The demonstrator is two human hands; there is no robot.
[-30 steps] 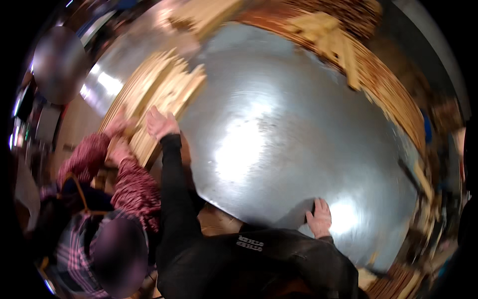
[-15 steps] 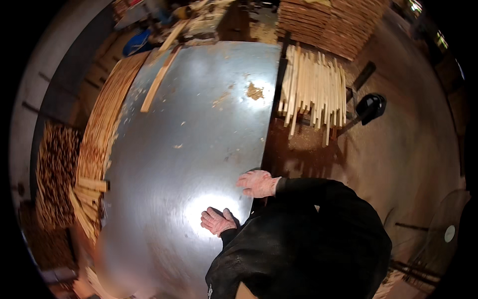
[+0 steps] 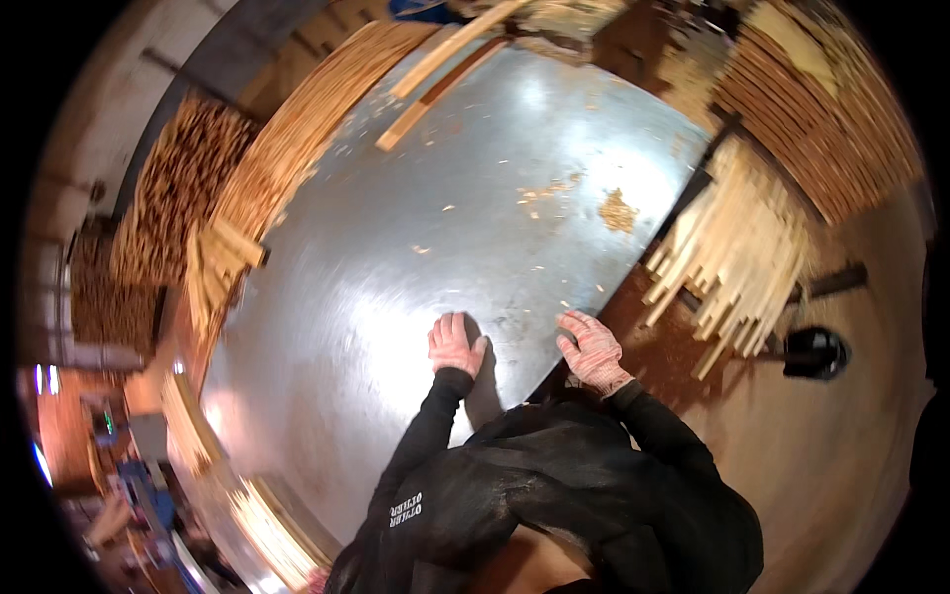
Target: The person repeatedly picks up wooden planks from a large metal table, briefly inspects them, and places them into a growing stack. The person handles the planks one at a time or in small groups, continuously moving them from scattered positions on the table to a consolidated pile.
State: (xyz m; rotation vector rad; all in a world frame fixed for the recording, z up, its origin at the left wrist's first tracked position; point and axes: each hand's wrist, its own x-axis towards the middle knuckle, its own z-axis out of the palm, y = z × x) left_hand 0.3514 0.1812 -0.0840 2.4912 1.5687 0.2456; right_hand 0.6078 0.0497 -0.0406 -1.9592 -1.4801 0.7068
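Note:
My left hand (image 3: 453, 344) lies flat, palm down, on the shiny metal tabletop (image 3: 416, 228), fingers together and pointing away from me. My right hand (image 3: 592, 348) rests at the table's near right edge with fingers spread and slightly curled, holding nothing. Both hands wear thin light gloves and both arms are in black sleeves. The metal around the hands is bare apart from scattered wood chips and a small sawdust pile (image 3: 618, 210).
Long wooden slats (image 3: 450, 69) lie at the table's far end. Stacks of thin wood strips (image 3: 287, 148) run along the left edge. A bundle of pale sticks (image 3: 732, 257) overhangs at the right, stacked boards (image 3: 821, 119) behind it. A black object (image 3: 813, 352) sits on the floor.
The view has swung away from the other person and the wood pile at the left. My hands came together at the table's near edge, the left now flat on the metal.

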